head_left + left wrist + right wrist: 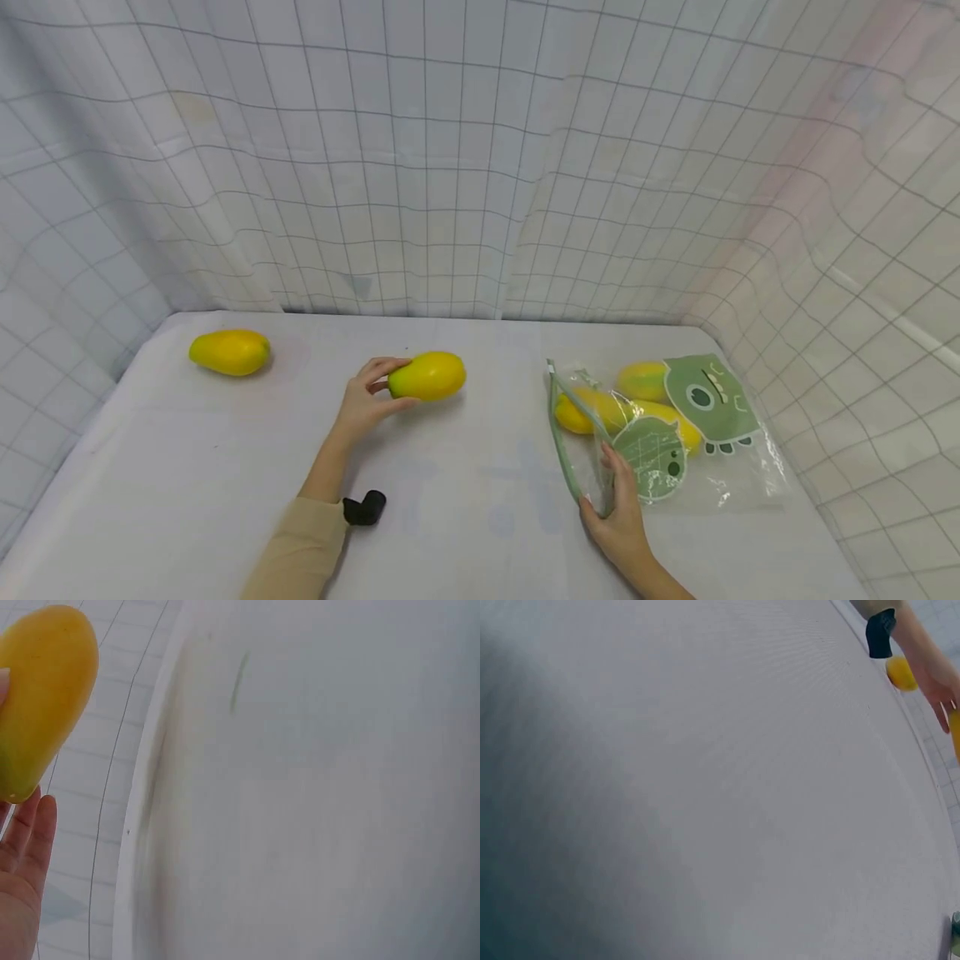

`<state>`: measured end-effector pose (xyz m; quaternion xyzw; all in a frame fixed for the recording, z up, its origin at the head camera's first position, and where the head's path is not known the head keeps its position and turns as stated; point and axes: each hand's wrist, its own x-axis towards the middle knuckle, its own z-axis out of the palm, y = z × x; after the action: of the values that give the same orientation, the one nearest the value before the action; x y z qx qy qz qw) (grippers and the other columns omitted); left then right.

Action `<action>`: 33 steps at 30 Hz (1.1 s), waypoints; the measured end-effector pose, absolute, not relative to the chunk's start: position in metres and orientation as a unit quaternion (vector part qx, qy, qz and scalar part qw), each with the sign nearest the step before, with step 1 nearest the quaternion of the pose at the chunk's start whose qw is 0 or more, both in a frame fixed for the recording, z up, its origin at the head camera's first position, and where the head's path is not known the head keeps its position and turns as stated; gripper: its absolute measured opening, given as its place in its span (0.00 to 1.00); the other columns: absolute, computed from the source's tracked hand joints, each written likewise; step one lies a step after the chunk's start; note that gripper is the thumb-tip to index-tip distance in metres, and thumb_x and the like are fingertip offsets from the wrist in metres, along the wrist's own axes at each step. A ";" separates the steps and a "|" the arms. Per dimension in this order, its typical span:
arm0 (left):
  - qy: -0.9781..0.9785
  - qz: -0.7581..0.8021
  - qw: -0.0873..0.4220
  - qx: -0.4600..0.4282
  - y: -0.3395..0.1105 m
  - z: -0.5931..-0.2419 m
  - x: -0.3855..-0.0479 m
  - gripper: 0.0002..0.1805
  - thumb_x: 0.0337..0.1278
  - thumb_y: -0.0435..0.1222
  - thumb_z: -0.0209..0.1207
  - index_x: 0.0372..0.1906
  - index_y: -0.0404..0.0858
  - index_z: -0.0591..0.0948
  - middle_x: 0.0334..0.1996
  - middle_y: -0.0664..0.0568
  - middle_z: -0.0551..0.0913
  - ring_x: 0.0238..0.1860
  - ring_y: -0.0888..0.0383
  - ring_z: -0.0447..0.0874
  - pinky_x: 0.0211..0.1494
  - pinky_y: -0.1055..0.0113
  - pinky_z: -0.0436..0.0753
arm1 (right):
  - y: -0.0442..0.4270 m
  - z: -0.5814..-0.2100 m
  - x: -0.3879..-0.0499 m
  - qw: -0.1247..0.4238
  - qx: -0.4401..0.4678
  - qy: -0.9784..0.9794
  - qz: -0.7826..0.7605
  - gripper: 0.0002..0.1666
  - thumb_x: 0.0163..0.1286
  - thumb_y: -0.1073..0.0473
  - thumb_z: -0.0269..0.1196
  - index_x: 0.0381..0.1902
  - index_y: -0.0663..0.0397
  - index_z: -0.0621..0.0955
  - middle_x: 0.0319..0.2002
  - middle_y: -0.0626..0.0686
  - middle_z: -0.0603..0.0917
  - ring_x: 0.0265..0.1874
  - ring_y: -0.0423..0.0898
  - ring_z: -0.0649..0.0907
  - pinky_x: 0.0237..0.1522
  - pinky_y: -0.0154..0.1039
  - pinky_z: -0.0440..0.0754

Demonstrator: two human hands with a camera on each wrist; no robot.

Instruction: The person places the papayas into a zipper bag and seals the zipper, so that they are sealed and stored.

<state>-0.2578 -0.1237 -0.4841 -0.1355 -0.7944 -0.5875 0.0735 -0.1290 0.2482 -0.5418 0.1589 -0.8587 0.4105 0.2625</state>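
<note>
My left hand [365,404] holds a yellow mango-like fruit [427,376] by its greenish end, fingers on one side and thumb on the other. In the left wrist view, that fruit [49,690] shows at the upper left, above part of the hand [22,877]. My right hand [621,521] grips the open edge of a clear zip bag [738,479] with green cartoon prints. Several yellow fruits [667,417] lie inside the bag. The right wrist view shows the left hand [936,677] at its upper right, while the right hand is outside that frame.
Another yellow-green fruit [231,352] lies at the table's far left. A black device [365,508] sits at the left wrist. The white-covered table [465,500] is bordered by white curtains [450,167] with a grid pattern at the back and sides.
</note>
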 end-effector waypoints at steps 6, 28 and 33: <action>-0.786 -0.595 0.049 -0.161 -0.083 -0.486 -0.261 0.28 0.39 0.32 0.70 0.53 0.36 0.77 0.51 0.44 0.73 0.52 0.48 0.70 0.52 0.55 0.76 | 0.247 -0.541 -0.131 0.268 0.169 -0.855 0.409 0.51 0.37 0.77 0.66 0.63 0.70 0.61 0.57 0.66 0.66 0.53 0.45 0.67 0.61 0.23 0.56; -0.768 -0.600 -0.034 -0.221 0.012 -0.505 -0.258 0.28 0.38 0.36 0.71 0.51 0.41 0.79 0.48 0.51 0.74 0.49 0.55 0.72 0.47 0.65 0.77 | 0.249 -0.540 -0.129 0.254 0.158 -0.859 0.415 0.52 0.37 0.78 0.67 0.64 0.68 0.60 0.57 0.65 0.65 0.53 0.42 0.66 0.60 0.21 0.55; -0.766 -0.595 -0.036 -0.239 0.022 -0.510 -0.258 0.28 0.37 0.37 0.72 0.51 0.42 0.79 0.48 0.51 0.74 0.49 0.55 0.72 0.47 0.64 0.78 | 0.249 -0.541 -0.129 0.258 0.164 -0.854 0.420 0.52 0.36 0.79 0.66 0.64 0.69 0.60 0.55 0.66 0.66 0.53 0.42 0.66 0.60 0.22 0.56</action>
<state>-0.2578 0.0218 -0.5096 -0.2393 -0.7660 -0.5955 -0.0363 -0.1294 0.2492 -0.5414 0.1644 -0.8542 0.4202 0.2585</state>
